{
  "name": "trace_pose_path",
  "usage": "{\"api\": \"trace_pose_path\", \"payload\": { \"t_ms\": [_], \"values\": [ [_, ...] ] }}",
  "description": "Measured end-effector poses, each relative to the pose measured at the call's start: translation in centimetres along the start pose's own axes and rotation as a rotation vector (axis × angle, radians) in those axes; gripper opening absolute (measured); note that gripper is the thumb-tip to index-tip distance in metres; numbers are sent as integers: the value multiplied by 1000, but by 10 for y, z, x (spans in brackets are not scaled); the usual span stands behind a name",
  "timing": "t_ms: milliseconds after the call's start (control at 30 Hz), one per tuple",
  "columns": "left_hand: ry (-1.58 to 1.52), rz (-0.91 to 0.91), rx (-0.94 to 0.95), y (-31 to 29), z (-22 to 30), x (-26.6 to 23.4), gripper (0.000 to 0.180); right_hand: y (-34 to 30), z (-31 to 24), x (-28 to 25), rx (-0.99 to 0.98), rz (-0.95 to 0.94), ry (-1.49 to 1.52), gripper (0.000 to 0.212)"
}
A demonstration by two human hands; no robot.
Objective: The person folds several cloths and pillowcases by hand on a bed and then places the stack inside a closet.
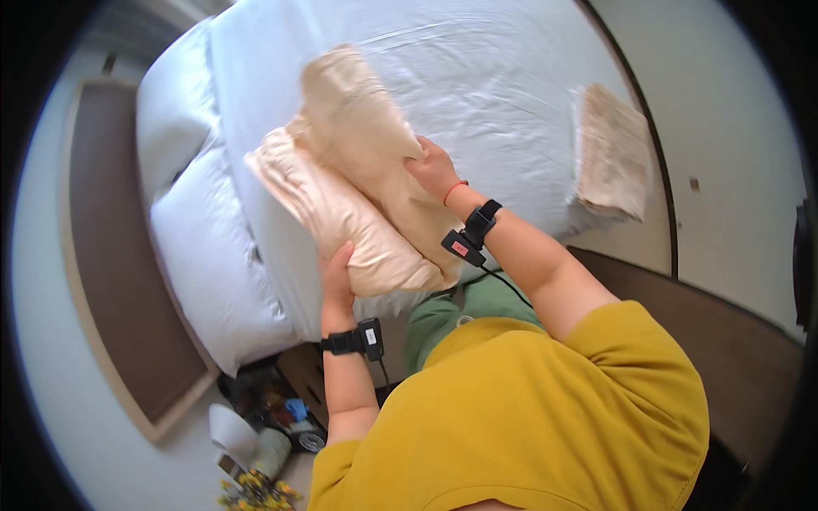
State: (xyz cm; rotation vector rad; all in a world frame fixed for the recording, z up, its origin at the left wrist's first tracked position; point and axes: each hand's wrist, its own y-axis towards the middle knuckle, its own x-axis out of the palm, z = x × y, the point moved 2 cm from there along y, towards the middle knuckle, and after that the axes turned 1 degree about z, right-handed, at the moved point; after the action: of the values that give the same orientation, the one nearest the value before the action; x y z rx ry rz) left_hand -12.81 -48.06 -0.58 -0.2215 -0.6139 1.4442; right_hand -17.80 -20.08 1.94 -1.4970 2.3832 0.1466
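Observation:
A cream, folded piece of bedding (366, 128) is held up over the near side of the bed, doubled so that two thick halves lie side by side. Around the lower left edge of it my left hand (337, 271) is closed, thumb on top and the other fingers hidden beneath. My right hand (433, 168) grips the right edge of the farther half, pinching the cloth. White sheeting (503, 94) on the bed lies under and beyond the bundle.
Two white pillows (217, 247) rest at the left by a brown framed headboard (128, 255). A folded beige cloth bundle (612, 153) sits on the bed's right end. Lower left stand a white lamp (232, 428) and yellow flowers (260, 492). Black cables run from both wrists.

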Motion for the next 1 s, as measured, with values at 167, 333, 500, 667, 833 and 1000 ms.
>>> {"api": "trace_pose_path", "payload": {
  "t_ms": [167, 333, 500, 667, 833, 1000],
  "values": [
    [-31, -116, -14, -53, -26, 108, 61, 2, 24, -176, -99, 69, -107, 33],
    [330, -146, -207, -34, -157, 63, 59, -12, 127, -264, 82, 186, -440, 53],
    [1469, 27, -219, -40, -216, 188, 65, -50, 307, -406, 555, -220, -717, 71],
    [1677, -197, 311, -33, -242, 336, 82, -40, 311, -495, 388, -159, -381, 52],
    [1352, -638, -35, 0, -270, 449, 47, -36, 295, -550, 259, 291, -731, 42],
    [1021, -776, -285, -12, -287, 534, 40, -64, 300, -553, 96, -189, -1028, 27]
  ]
}}
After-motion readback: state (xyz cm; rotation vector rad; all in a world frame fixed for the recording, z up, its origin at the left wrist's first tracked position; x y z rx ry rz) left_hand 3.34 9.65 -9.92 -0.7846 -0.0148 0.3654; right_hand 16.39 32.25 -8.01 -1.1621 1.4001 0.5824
